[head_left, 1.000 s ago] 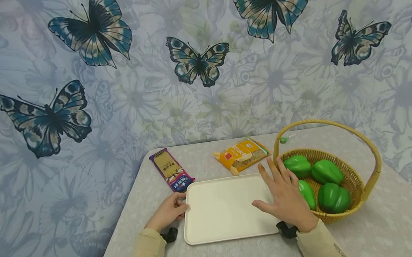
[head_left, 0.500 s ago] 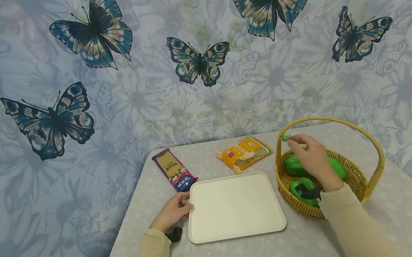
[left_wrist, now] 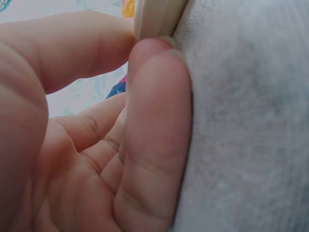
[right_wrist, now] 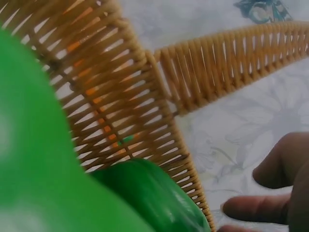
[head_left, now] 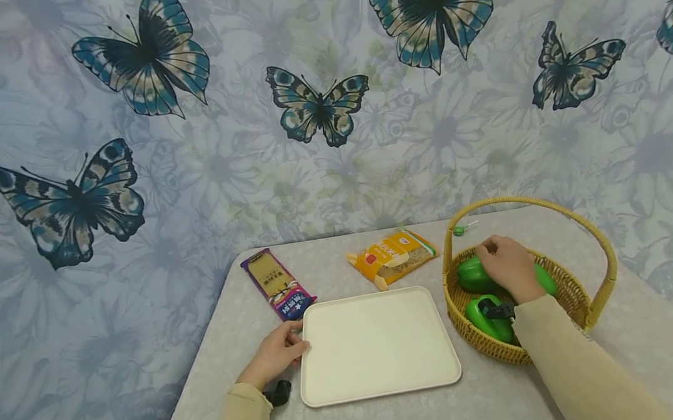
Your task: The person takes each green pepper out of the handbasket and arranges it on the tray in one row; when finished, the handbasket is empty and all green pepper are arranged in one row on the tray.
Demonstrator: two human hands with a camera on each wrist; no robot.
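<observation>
My left hand [head_left: 272, 357] pinches the left edge of a cream rectangular tray [head_left: 379, 346], thumb at the rim. In the left wrist view, thumb and fingertips meet at the tray's edge [left_wrist: 157, 19], close to the table. My right hand [head_left: 508, 268] is over a wicker basket [head_left: 492, 352], above green bell peppers [head_left: 488, 322] that it partly hides. In the right wrist view its thumb and fingers [right_wrist: 256, 208] are apart beside the basket rim, with nothing between them. A green pepper [right_wrist: 149, 195] lies inside the basket wall, with another large one close to the camera.
A purple noodle packet [head_left: 278, 284] lies behind the tray's left corner, and an orange food packet [head_left: 395, 257] behind its right part. The basket's tall arched handle [head_left: 530, 200] rises around my right hand. A small green lollipop-like thing [head_left: 459, 230] lies behind the basket.
My right hand has moved from above the tray rightward to the basket, and over the last half second lower towards the peppers. The left hand stays at the tray's edge.
</observation>
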